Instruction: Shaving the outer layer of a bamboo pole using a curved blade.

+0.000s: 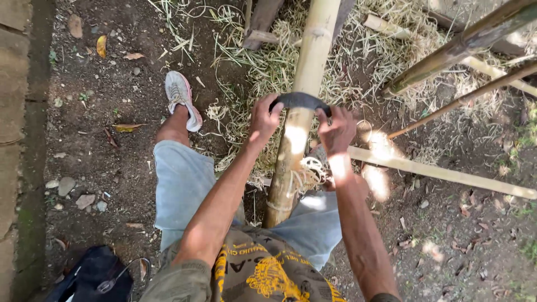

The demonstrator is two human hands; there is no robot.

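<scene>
A thick pale bamboo pole (309, 61) runs from between my legs away toward the top of the view. Across it lies a dark curved blade (301, 100), a two-handled scraping knife. My left hand (264, 118) grips its left end and my right hand (335, 130) grips its right end, both fists closed tight. Curled bamboo shavings (306, 174) hang on the pole just below the blade, near my right wrist. The pole's near end is hidden behind my shorts.
Heaps of pale shavings (268, 61) cover the dirt ahead. More bamboo poles (464, 42) lean at the upper right and one (442, 173) lies on the ground to the right. A stone kerb (14, 140) lines the left. A dark bag (92, 277) sits at the lower left.
</scene>
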